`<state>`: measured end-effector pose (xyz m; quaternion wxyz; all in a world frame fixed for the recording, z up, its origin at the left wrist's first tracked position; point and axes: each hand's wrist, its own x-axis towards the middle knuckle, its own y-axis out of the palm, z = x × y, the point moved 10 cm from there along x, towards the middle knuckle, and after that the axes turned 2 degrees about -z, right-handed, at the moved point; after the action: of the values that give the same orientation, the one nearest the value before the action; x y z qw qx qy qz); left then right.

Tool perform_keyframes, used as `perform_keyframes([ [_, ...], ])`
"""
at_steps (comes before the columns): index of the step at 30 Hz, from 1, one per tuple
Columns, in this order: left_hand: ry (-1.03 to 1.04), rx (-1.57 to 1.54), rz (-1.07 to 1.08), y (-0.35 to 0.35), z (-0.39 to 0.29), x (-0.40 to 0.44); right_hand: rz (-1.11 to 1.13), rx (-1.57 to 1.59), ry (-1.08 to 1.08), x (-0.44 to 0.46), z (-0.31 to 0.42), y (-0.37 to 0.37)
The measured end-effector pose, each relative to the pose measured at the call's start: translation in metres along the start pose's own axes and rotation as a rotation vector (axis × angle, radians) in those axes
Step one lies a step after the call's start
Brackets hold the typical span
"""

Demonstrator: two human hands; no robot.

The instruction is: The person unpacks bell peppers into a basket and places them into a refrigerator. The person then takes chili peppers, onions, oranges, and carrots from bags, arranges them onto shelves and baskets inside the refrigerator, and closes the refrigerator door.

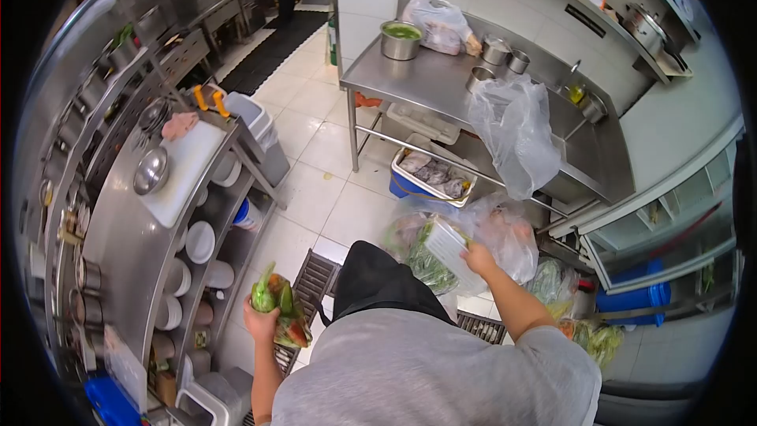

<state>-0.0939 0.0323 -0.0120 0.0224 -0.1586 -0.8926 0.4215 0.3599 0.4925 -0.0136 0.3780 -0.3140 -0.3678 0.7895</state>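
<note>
At the lower left, my left hand (259, 320) is closed around a clear bag of vegetables (289, 317), with green peppers and reddish pieces showing. My right hand (478, 258) grips the edge of a white, flat, ridged tray (453, 248), tilted over the floor. Beside and under that tray sit a clear bag of leafy greens (430, 270) and a clear plastic bag (505, 237) with pale orange contents. What lies on the tray's far side is hidden from me.
A steel table (371, 71) at the back carries a pot (400, 41) and plastic bags. Under it stands a blue-and-white cooler (400, 181) with bagged food. To the left runs a steel counter (118, 244) with a cutting board (185, 177). A glass-door fridge (662, 244) is at right.
</note>
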Motion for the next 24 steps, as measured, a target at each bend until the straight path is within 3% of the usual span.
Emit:
perform_keyframes([
  [2, 0.153, -0.128, -0.036, 0.008, -0.053, 0.028, -0.066, -0.144, 0.064, 0.039, 0.014, -0.019],
  [3, 0.173, -0.051, -0.031, -0.027, -0.064, 0.057, -0.077, -0.074, 0.016, 0.052, 0.056, 0.010],
  [8, 0.327, -0.211, -0.060, 0.008, -0.226, 0.162, -0.470, -0.099, -0.359, 0.196, 0.176, -0.096],
  [11, 0.391, -0.276, -0.059, 0.017, -0.308, 0.225, -0.624, -0.141, -0.420, 0.296, 0.210, -0.120],
  [15, 0.485, -0.392, -0.009, 0.040, -0.407, 0.312, -0.598, -0.196, -0.363, 0.435, 0.216, -0.119],
  [17, 0.397, -0.530, 0.081, 0.057, -0.449, 0.337, -0.417, -0.331, -0.251, 0.503, 0.204, -0.106],
  [18, 0.454, -0.498, 0.041, 0.069, -0.455, 0.361, -0.318, -0.389, -0.200, 0.525, 0.201, -0.090],
  [21, 0.323, -0.709, 0.104, 0.100, -0.506, 0.391, -0.417, -0.151, -0.162, 0.531, 0.238, -0.113],
  [24, 0.409, -0.735, 0.209, 0.144, -0.582, 0.424, -0.369, 0.503, -0.385, 0.532, 0.320, -0.142],
])
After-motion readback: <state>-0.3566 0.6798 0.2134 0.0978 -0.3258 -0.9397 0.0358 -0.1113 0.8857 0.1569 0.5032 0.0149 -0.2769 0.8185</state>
